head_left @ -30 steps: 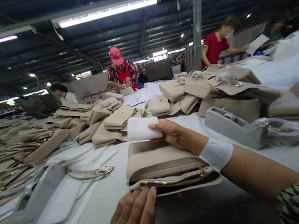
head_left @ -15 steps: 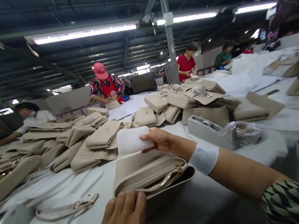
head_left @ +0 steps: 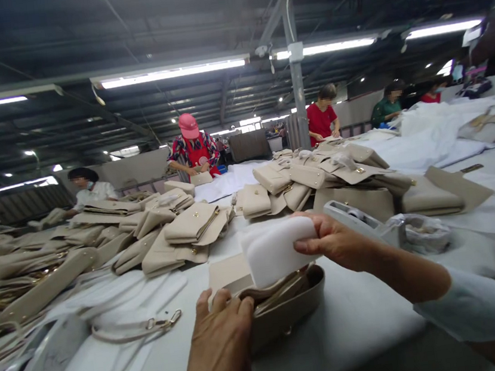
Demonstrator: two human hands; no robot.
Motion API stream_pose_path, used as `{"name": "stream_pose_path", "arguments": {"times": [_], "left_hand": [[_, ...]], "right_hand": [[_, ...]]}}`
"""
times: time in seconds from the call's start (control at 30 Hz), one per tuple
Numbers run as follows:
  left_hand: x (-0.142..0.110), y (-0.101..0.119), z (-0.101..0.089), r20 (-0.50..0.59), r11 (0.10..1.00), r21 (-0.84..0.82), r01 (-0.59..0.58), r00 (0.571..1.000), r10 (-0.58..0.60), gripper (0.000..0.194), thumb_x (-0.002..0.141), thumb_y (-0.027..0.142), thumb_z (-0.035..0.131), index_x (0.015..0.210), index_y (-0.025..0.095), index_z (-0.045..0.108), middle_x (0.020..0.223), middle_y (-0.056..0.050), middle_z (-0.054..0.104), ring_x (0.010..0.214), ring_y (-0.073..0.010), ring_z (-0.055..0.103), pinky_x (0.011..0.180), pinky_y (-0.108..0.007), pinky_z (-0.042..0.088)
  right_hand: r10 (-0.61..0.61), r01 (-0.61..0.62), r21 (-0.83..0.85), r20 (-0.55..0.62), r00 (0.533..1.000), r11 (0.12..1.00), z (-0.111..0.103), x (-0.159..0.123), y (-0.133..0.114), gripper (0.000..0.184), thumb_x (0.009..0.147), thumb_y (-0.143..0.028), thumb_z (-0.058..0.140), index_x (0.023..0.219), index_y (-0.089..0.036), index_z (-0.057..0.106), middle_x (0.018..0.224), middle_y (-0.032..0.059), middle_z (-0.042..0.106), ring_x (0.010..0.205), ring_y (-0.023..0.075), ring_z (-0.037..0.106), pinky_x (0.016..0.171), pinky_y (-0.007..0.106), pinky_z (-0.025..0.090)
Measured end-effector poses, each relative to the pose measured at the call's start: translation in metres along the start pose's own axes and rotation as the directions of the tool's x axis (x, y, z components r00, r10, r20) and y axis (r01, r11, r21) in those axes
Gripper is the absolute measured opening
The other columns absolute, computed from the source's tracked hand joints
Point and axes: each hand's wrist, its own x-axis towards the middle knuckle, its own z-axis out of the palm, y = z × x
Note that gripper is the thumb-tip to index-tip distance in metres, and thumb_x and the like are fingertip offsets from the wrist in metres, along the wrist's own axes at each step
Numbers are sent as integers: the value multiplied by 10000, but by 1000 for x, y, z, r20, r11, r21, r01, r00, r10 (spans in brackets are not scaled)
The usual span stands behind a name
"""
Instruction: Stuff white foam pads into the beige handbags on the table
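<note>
A beige handbag (head_left: 292,312) stands open on the white-covered table right in front of me, its flap folded back on the far side. My left hand (head_left: 224,342) grips the left end of its opening, fingers curled over the rim. Between thumb and fingers, my right hand (head_left: 342,240) pinches a white foam sheet (head_left: 276,251) by its right edge. The sheet is upright over the bag, its lower edge at the opening. Whether that edge is inside the bag I cannot tell. A white band wraps my right forearm.
Piled beige bags (head_left: 189,226) lie beyond and to the left, with another heap (head_left: 313,171) farther right. A grey tape dispenser (head_left: 355,220) stands behind my right hand. A strap with a clasp (head_left: 134,330) and another grey dispenser (head_left: 48,366) lie left. Several co-workers stand across the table.
My right hand has brought the foam sheet from behind the bag to over its opening, tilting it. My left hand has shifted on the bag's left end. The camera view has moved left and upward.
</note>
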Motion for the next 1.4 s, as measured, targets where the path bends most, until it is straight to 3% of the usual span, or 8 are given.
{"name": "stream_pose_path", "arguments": {"times": [0.23,0.37,0.53,0.7,0.83,1.0,1.17,1.4], "left_hand": [[1,6,-11,189,990,-113,84,980,-62,453,653,36,493,998,293,634,1212,32,602,1399,-330,153,1095,-579,51],[-5,6,-14,208,984,-149,102,976,-70,510,712,47,463,1106,341,597,1280,53,561,1389,-312,194,1108,-560,110],[-11,4,-11,182,986,-147,77,982,-49,450,710,21,438,1037,281,604,1284,23,555,1380,-318,219,1100,-560,175],[-10,0,-7,141,990,-135,48,990,-29,396,697,17,452,950,271,619,1273,23,564,1347,-357,266,1058,-598,217],[-6,-10,-2,95,989,-136,55,995,-42,416,703,33,472,981,303,625,1301,62,556,1302,-376,317,1020,-625,237],[-5,-12,6,4,990,-142,28,1000,-28,310,692,60,518,876,274,645,1291,62,569,1306,-389,301,1009,-617,252],[-8,-11,22,-100,990,-142,-18,995,3,383,734,87,512,1036,294,625,1301,37,564,1275,-359,374,969,-559,337],[-15,-14,34,-267,980,-198,-19,963,-35,396,737,110,565,1083,291,631,1279,-61,542,1171,-282,478,924,-455,387]], "right_hand": [[63,-63,2,103,993,998,12,-7,8,358,718,-312,729,974,-147,541,825,6,603,739,119,568,662,216,446],[53,-25,-335,74,996,942,25,-5,16,270,758,-286,663,953,-149,537,784,-6,566,689,112,521,600,205,407],[-211,190,-839,92,973,510,34,-1,30,275,818,-196,526,1090,-156,537,924,62,620,836,189,561,757,298,435],[-242,385,-918,355,903,91,36,9,27,346,797,-104,448,1130,-137,540,1004,112,622,926,216,551,814,318,424],[43,486,-869,491,870,92,37,9,4,350,731,-69,481,1035,-192,604,902,53,638,848,172,574,762,254,420],[380,443,-896,413,828,8,50,22,-18,319,743,-241,583,1055,-196,630,826,63,677,744,195,618,622,258,419],[428,451,-877,348,834,-166,88,44,2,313,822,-295,505,1054,-121,623,947,147,683,826,278,654,636,356,488],[407,206,-978,179,896,-24,102,51,35,520,801,-385,524,1213,-69,493,1051,198,649,928,333,638,721,428,509]]}}
